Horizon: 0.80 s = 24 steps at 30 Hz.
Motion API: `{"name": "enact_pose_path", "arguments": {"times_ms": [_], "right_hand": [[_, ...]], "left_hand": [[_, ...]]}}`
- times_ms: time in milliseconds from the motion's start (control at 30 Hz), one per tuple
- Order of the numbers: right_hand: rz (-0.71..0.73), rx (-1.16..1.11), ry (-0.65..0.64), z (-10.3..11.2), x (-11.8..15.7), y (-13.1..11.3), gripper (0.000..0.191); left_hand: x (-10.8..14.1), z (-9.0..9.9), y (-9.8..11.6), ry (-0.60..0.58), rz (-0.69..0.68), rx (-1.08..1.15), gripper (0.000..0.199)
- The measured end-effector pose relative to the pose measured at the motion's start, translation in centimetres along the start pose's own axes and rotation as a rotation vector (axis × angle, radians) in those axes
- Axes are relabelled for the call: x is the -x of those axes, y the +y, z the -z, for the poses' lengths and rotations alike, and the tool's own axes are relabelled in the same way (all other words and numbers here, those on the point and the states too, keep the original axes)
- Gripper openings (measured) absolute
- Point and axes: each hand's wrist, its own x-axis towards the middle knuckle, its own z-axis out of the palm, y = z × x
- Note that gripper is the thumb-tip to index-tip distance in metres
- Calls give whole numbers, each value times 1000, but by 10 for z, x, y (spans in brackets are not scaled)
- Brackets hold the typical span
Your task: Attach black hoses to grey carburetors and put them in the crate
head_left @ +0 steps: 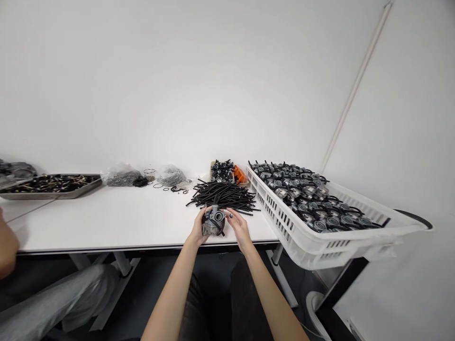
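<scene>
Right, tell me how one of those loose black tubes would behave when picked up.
A black tube would probably flex yet spring back, since most lie nearly straight with slight curves. It looks thin, so likely light. With the tubes crisscrossed in a heap, pulling one may drag or roll its neighbours.

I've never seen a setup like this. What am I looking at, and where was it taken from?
There is no machine here, just a person's bare hands. The single picture comes from a camera worn on the head, looking forward and down. The left hand holds a grey metal part; the right hand is at its other side, with fingers too small to read clearly. On the white table lie a pile of black tubes, clear bags and a shallow tray. To the right, a white crate holds rows of similar parts. At the far left, another person's arm shows.
</scene>
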Motion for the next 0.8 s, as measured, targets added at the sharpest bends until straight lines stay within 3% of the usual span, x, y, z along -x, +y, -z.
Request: {"name": "enact_pose_path", "arguments": {"times_ms": [167,333,467,667,800], "right_hand": [[60,50,-12,-13,-10,-25,39],[3,111,-187,-32,-31,-47,41],[-59,168,-199,-37,-46,-45,35],[-19,166,-181,-34,-50,-35,29],[-40,191,-162,-34,-46,-36,29]], "left_hand": [[12,-1,10,-89,211,102,56],[13,5,12,-90,292,99,67],[11,8,12,-107,339,108,67],[10,8,11,-177,363,121,71],[11,6,13,-125,369,102,65]]}}
